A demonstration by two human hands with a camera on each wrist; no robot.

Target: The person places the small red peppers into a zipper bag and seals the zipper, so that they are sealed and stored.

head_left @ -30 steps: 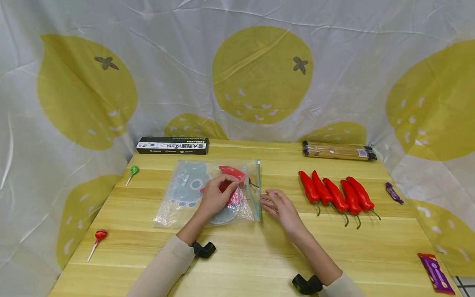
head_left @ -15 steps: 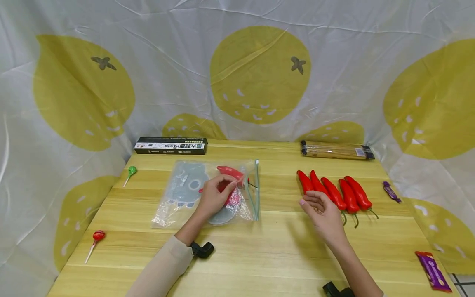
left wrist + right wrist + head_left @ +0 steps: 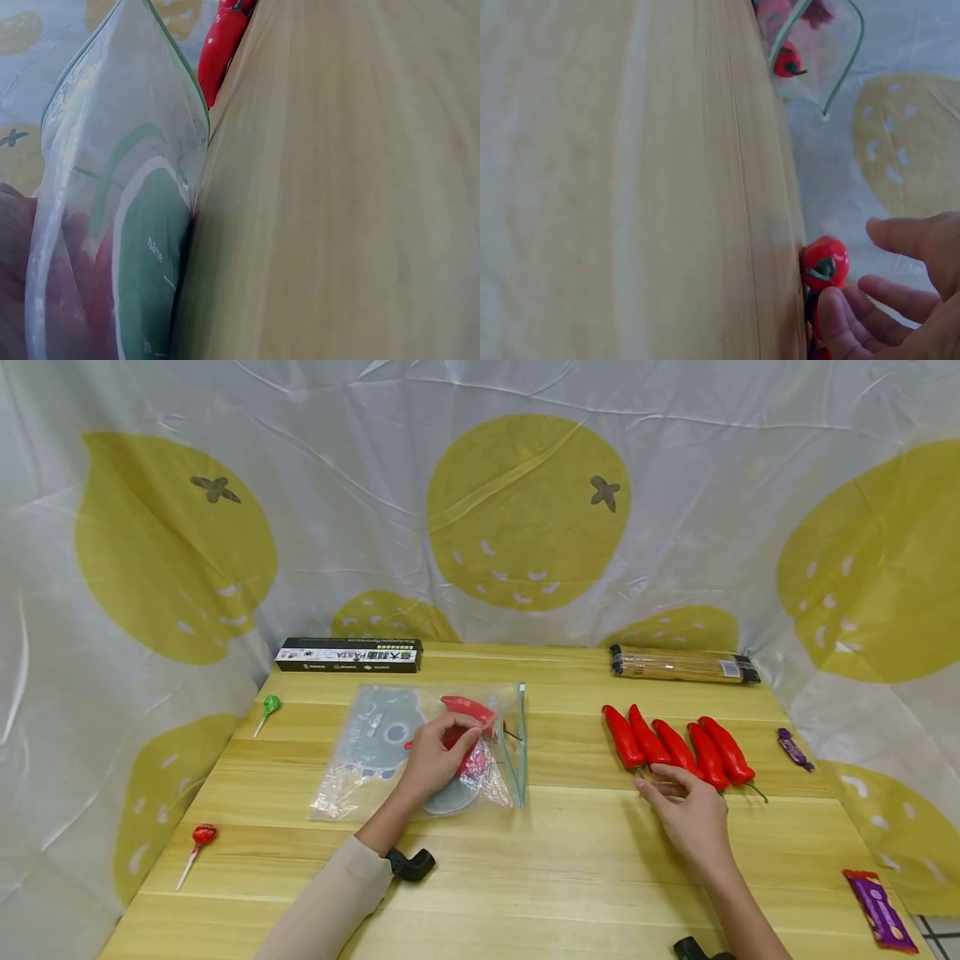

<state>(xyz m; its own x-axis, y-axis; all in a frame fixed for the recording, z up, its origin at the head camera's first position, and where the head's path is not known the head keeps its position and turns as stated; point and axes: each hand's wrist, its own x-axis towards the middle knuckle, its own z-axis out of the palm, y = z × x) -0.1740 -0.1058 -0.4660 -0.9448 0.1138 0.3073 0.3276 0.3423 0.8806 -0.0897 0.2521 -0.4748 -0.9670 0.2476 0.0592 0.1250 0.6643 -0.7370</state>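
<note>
- Left of centre on the wooden surface [image 3: 525, 893], a clear zip bag [image 3: 360, 789] lies with its mouth to the right; it gapes in both wrist views. Inside, near the mouth, is a red chilli pepper [image 3: 467, 707], stem pointing out, with more red showing under the film.
- Over the bag, the left hand [image 3: 435, 758] has its thumb and fingers together, pinching the film.
- Right of centre, 5 loose chilli peppers [image 3: 675, 747] lie side by side, stems toward the person.
- Just beside their stem ends, the right hand [image 3: 692, 817] has thumb and fingers apart and loosely bent; I cannot tell whether a fingertip touches a pepper.
- Along the back stand a black-and-white pasta box [image 3: 348, 655], left, and a long brown packet with black ends [image 3: 675, 666], right.
- At the left side are 2 lollipops: green [image 3: 271, 703] farther back, red [image 3: 203, 835] nearer.
- At the right side are a small purple sweet [image 3: 795, 749] and, nearer, a purple snack wrapper [image 3: 881, 912].
</note>
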